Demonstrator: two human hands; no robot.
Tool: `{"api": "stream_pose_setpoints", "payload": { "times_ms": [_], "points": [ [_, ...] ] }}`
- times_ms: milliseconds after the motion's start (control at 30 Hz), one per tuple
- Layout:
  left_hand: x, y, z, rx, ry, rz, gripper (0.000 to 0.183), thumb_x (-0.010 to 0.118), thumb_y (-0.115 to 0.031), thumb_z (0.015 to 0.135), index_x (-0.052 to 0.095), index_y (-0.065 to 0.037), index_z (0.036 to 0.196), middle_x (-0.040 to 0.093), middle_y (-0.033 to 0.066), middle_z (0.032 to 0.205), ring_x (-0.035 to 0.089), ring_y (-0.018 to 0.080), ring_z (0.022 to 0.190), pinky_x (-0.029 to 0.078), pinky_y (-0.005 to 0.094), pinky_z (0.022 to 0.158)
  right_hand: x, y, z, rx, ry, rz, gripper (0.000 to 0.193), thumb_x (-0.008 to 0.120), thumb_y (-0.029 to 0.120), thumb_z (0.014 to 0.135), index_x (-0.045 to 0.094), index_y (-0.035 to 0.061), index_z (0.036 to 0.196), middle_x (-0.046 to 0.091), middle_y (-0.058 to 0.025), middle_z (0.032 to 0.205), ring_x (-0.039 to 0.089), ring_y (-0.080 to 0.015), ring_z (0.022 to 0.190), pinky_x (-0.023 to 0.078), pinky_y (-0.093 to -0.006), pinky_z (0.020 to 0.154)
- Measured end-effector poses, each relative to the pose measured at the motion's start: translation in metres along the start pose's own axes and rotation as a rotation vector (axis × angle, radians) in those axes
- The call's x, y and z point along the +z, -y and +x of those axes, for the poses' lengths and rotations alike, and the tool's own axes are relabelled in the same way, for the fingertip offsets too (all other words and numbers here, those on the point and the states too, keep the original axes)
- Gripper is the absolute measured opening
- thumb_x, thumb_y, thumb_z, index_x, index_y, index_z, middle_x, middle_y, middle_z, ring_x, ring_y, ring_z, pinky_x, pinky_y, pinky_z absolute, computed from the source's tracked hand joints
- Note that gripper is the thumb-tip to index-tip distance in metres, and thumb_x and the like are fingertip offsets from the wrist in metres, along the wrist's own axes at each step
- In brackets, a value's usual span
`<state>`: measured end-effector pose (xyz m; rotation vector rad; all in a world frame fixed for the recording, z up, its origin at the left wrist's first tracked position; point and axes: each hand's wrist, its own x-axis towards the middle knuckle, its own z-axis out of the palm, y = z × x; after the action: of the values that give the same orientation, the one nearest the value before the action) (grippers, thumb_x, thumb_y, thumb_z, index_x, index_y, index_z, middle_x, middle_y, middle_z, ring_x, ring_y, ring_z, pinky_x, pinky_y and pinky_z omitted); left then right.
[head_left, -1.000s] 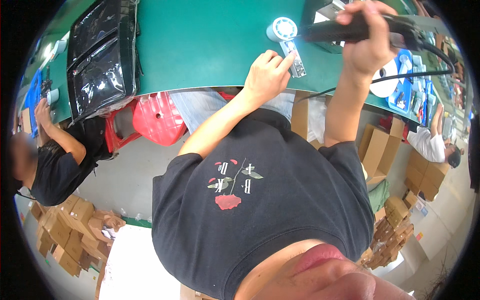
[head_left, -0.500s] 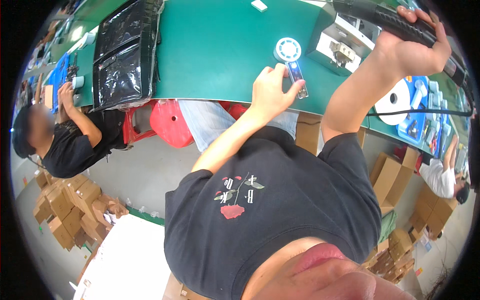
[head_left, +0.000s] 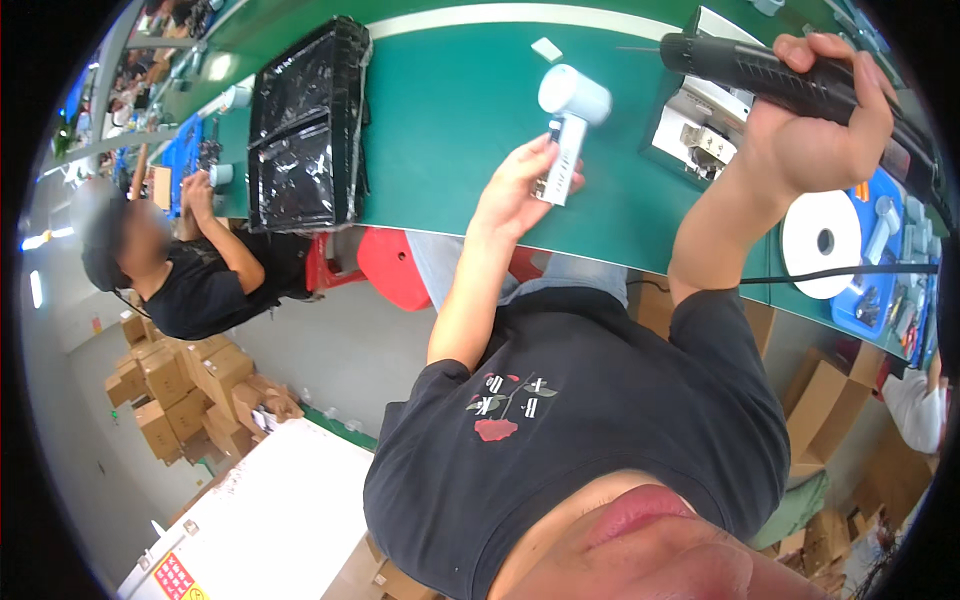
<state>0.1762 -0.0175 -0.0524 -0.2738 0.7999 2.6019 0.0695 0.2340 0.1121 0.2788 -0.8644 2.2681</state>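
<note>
My left hand (head_left: 513, 192) grips the handle of a pale blue handheld fan (head_left: 576, 96). The fan's round barrel-shaped head points up and to the left, and one flat side of its pale handle faces up. My right hand (head_left: 822, 120) is wrapped around a black electric screwdriver (head_left: 725, 62), held raised at the upper right. Its thin bit points left, above and apart from the fan. A small white rectangular piece (head_left: 547, 49) lies on the green table (head_left: 440, 130) beyond the fan.
Black plastic-wrapped cases (head_left: 308, 130) stand on the table's left. Right of the fan is a metal box fixture (head_left: 700, 140). A white reel (head_left: 822, 244) and a blue tray (head_left: 868, 300) of parts sit farther right. A black cable (head_left: 850, 272) crosses there. Another person (head_left: 200, 270) works at left.
My left hand has turned the fan, so its head shows side-on instead of its ringed round face. The screwdriver stays raised in my right hand. The whole view has shifted.
</note>
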Motion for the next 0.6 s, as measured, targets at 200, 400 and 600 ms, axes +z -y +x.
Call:
{"api": "stream_pose_setpoints", "payload": {
  "times_ms": [200, 400, 600],
  "points": [
    [0.023, -0.104, 0.046, 0.157, 0.182, 0.007, 0.045, 0.045, -0.027, 0.109, 0.050, 0.005, 0.141, 0.066, 0.0197, 0.118, 0.060, 0.0262, 0.097, 0.051, 0.0368, 0.090, 0.010, 0.011, -0.004, -0.074, 0.005, -0.189, 0.008, 0.062, 0.004, 0.090, 0.065, -0.0031, 0.093, 0.069, -0.0214, 0.082, 0.061, -0.0275, 0.066, 0.053, -0.0407, 0.066],
    [0.097, -0.174, 0.090, 0.237, 0.516, -0.244, 0.050, 0.040, -0.022, 0.109, 0.039, 0.009, 0.148, 0.053, 0.0160, 0.114, 0.050, 0.0248, 0.097, 0.045, 0.0366, 0.089, 0.054, -0.005, -0.035, 0.067, 0.290, -0.529, 0.015, 0.082, 0.005, 0.085, 0.068, 0.0027, 0.080, 0.064, 0.0027, 0.070, 0.058, -0.0044, 0.059, 0.043, -0.0220, 0.054],
    [0.144, -0.164, 0.105, 0.174, 0.737, -0.454, 0.048, 0.040, -0.017, 0.107, 0.040, 0.006, 0.150, 0.052, 0.0146, 0.116, 0.050, 0.0251, 0.100, 0.044, 0.0376, 0.090, 0.063, -0.050, -0.056, 0.174, 0.491, -0.543, 0.023, 0.083, 0.001, 0.082, 0.065, 0.0023, 0.097, 0.075, -0.0043, 0.089, 0.067, -0.0089, 0.075, 0.054, -0.0272, 0.067]
  ]
}}
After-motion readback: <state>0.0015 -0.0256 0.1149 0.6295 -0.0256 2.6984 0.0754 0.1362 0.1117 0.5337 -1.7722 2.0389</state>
